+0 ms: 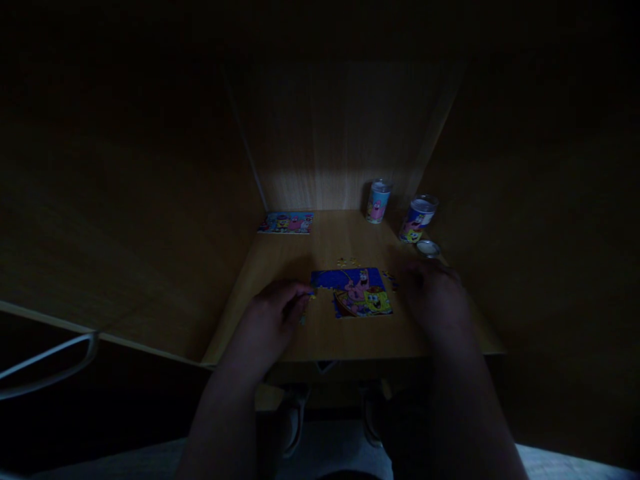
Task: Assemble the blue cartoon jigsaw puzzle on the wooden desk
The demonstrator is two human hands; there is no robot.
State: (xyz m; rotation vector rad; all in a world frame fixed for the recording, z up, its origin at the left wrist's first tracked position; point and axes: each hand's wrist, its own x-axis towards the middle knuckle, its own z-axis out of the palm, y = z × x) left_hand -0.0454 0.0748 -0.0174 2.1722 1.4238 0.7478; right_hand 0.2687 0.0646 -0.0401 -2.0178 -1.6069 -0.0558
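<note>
The puzzle [363,293] lies mid-board between the two hands, most of its picture joined but a gap open at its 8 o'clock corner, where the left hand [274,310] pinches a small blue piece [311,293] between thumb and forefinger. What looks left to fit is a handful of loose bits — yellowish ones [342,263] at 12 o'clock, dark ones [391,279] at 3 and a few [303,320] at 8 — while the right hand [443,293] curls at 3 o'clock, its grip too dark to tell. Another puzzle [286,223], apparently complete, lies at 11 o'clock.
</note>
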